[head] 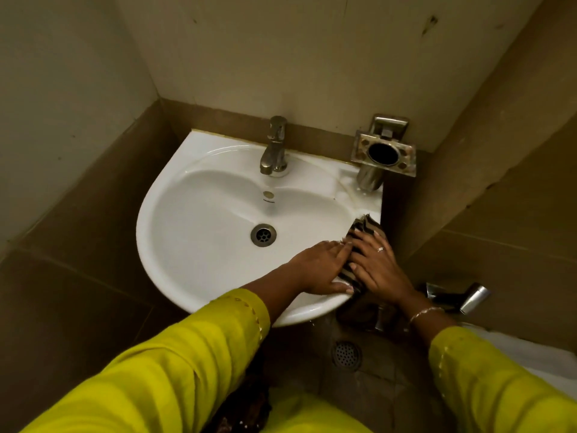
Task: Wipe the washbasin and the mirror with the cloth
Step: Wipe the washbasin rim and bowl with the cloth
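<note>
Head view, looking down into a tiled corner. Washbasin (199, 220), white, corner-mounted; cloth (363, 228), dark with pale stripes, lay over the basin's rim at about 4 o'clock from the drain (263, 234). Left hand (323, 267) pressed flat on the cloth's near edge, fingers (338, 248) together and extended, thumb along the rim. Right hand (379, 267) flat just beside it, fingers slightly spread on the cloth, palm down; neither hand pinched the cloth, both pinned it against the porcelain. A ring showed on the right hand, a bracelet at that wrist. Mirror not in view.

Judgement: step in hand was wiping the rim and right ledge. To do it well: keep the palms flat so the cloth does not bunch, follow the rim's curve round toward 7 o'clock, then work down the bowl to the drain. The ledge at 1 o'clock looked stained or wet and probably wanted firmer passes.

Surroundings: tap (274, 148) at 12 o'clock, standing on the back ledge; cloth would have to go around its base. Metal tumbler holder (383, 154) overhung the ledge at 1 o'clock, crowding that corner. Below the rim at 5 o'clock, chrome fitting (468, 296), close to the right wrist. Floor drain (346, 354) underneath. Yellow sleeves (187, 364) loose; could trail on a wet rim.
</note>
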Demonstrator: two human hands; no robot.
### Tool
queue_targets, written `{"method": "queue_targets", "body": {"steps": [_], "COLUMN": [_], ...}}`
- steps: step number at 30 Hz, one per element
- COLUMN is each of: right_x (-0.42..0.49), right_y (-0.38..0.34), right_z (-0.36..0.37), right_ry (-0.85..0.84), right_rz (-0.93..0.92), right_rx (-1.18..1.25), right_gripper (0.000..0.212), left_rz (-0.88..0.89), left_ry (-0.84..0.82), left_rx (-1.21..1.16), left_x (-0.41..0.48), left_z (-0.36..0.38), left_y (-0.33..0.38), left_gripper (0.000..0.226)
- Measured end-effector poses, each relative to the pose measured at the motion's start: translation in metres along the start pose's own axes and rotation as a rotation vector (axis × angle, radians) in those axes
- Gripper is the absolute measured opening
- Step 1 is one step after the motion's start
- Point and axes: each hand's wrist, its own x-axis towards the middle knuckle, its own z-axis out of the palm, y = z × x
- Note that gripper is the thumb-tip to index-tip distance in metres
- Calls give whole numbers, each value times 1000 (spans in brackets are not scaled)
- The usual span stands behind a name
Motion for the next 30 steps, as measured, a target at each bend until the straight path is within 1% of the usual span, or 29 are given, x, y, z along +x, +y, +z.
{"method": "queue_targets", "body": {"steps": [2,3,6,7,9,12,16,21,24,27,30], "right_x": [9,11,9,8,9,19,40,66,82,95,105], "right_y": [2,-1,-27,-32,-38,-34,-17,-1,3,3,2], "right_z": [-4,-5,1,5,11,10,2,-3,-3,-2,1], "right_ry": [-34,-39,47,38,10,-27,-97,-63,-33,-64,-59], "right_rz": [0,55,374,462,538,573,576,540,573,623,641], "right_rx": [-52,-41,66,66,18,-33,-70,-131,-125,-177,-228], "right_gripper": [51,56,56,58,66,64,69,64,61,60,58], "left_rz": [12,16,22,35,51,44,33,12,-16,-48,-87], "left_ry": [17,31,44,36,5,-8,22,51,61,70,81], "left_rx": [23,36,85,116,169,192,171,171,201,204,209], "left_x": [7,11,16,18,21,26,36,51,54,54,53], "left_z": [-6,-8,-13,-14,-15,-15,-19,-29,-32,-36,-38], "left_y": [1,0,-6,-9,-13,-18,-21,-33,-47,-62,-78], "left_gripper": [89,89,90,91,93,92,91,88,86,86,86]}}
